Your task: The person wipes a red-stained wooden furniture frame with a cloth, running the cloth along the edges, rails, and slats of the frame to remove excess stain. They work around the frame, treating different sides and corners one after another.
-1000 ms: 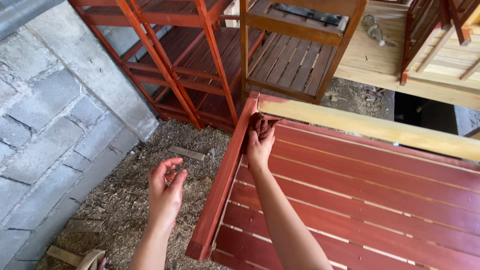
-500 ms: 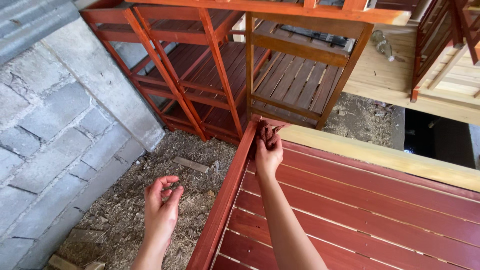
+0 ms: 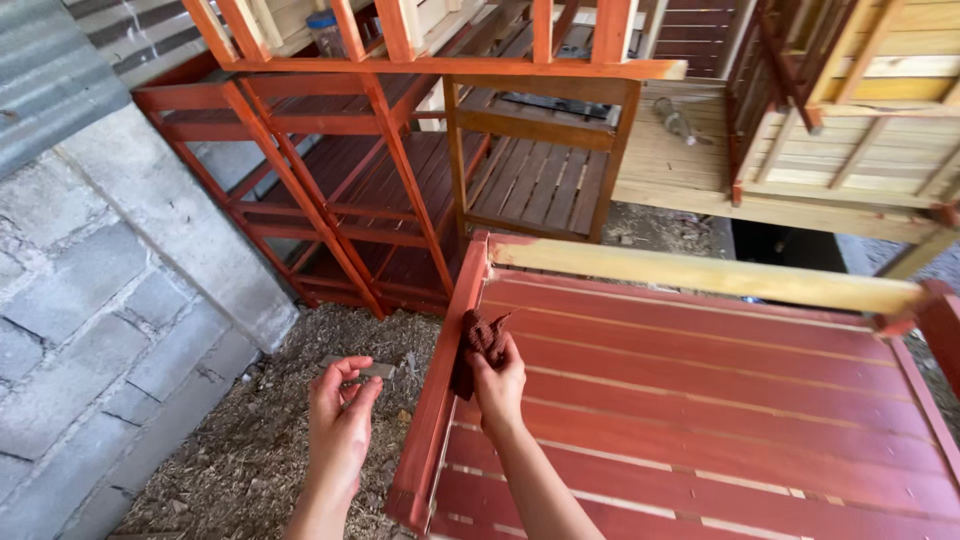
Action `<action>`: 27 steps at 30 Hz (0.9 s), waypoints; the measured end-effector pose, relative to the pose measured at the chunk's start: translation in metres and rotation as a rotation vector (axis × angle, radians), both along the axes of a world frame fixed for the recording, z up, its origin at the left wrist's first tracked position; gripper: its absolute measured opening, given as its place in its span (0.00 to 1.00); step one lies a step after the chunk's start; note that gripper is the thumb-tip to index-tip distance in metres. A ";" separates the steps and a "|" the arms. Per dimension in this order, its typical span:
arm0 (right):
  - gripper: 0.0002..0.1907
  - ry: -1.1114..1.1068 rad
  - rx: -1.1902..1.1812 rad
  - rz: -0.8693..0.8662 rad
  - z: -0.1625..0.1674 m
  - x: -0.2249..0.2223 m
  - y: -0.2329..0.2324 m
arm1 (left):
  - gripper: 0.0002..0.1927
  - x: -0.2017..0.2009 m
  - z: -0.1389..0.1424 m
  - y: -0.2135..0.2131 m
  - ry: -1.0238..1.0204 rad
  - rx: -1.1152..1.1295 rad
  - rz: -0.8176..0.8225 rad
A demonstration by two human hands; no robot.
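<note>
My right hand [image 3: 497, 385] grips a dark red stained rag [image 3: 477, 343] and presses it against the inner left edge of a slatted wooden frame [image 3: 700, 420] painted red-brown. The frame's far rail [image 3: 700, 272] is bare yellow wood. My left hand [image 3: 340, 425] hovers to the left of the frame, over the ground, with its fingers loosely curled and nothing in it.
Red-brown wooden shelf frames [image 3: 330, 180] stand behind, with an unpainted slatted piece [image 3: 540, 180] and bare wooden furniture [image 3: 850, 140] at the back right. A grey block wall [image 3: 90, 300] rises at the left. Sawdust and wood scraps [image 3: 250, 440] cover the ground.
My right hand has slid the rag back along the frame's left rail, away from the far corner. The view has tilted up, showing more of the shelves. My left hand stays hovering.
</note>
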State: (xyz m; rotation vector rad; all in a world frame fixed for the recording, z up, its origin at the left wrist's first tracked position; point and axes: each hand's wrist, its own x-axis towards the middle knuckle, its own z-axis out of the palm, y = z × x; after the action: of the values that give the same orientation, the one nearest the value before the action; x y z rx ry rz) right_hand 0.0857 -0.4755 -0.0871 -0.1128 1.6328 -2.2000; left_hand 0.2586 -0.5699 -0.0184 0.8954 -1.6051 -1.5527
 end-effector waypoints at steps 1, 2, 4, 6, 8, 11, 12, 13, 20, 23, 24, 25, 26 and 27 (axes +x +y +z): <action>0.27 -0.024 -0.002 -0.001 0.000 0.015 0.008 | 0.13 0.010 -0.001 0.005 0.011 -0.007 -0.010; 0.28 -0.043 -0.009 -0.001 0.000 0.028 0.015 | 0.13 0.019 -0.003 0.008 0.026 -0.019 -0.018; 0.29 -0.058 -0.020 -0.007 0.002 0.053 0.028 | 0.13 0.037 -0.006 0.014 0.068 -0.011 -0.036; 0.31 -0.051 -0.019 -0.019 0.001 0.077 0.042 | 0.13 0.054 -0.010 0.019 0.122 0.038 -0.053; 0.29 -0.064 -0.016 0.013 0.001 0.099 0.057 | 0.13 0.068 -0.012 0.024 0.176 0.039 -0.083; 0.27 -0.083 -0.012 0.098 0.000 0.127 0.081 | 0.13 0.077 -0.011 0.033 0.280 -0.015 -0.146; 0.27 -0.088 -0.013 0.131 0.001 0.133 0.087 | 0.14 0.078 -0.011 0.036 0.320 -0.045 -0.173; 0.26 -0.040 -0.036 0.168 0.002 0.136 0.094 | 0.14 0.077 -0.010 0.040 0.307 -0.011 -0.167; 0.17 0.433 0.125 0.219 0.035 0.129 0.124 | 0.14 0.082 -0.008 0.055 0.237 0.068 -0.136; 0.16 1.020 0.391 0.031 0.060 0.134 0.112 | 0.14 0.089 -0.007 0.052 0.298 0.057 -0.142; 0.18 1.203 0.502 -0.031 0.068 0.138 0.105 | 0.14 0.090 -0.007 0.051 0.332 0.053 -0.148; 0.20 1.255 0.532 -0.014 0.073 0.146 0.099 | 0.14 0.091 -0.006 0.049 0.306 0.071 -0.121; 0.22 1.309 0.561 0.004 0.077 0.154 0.091 | 0.14 0.092 -0.006 0.048 0.281 0.089 -0.095; 0.25 1.368 0.589 0.016 0.081 0.156 0.086 | 0.14 0.090 -0.005 0.046 0.262 0.102 -0.071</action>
State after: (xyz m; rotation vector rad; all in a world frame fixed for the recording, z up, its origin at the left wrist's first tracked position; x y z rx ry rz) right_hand 0.2416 -0.3899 -0.0061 -1.7027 2.7620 -1.4310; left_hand 0.3490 -0.5242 -0.0238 0.6619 -1.3941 -1.7359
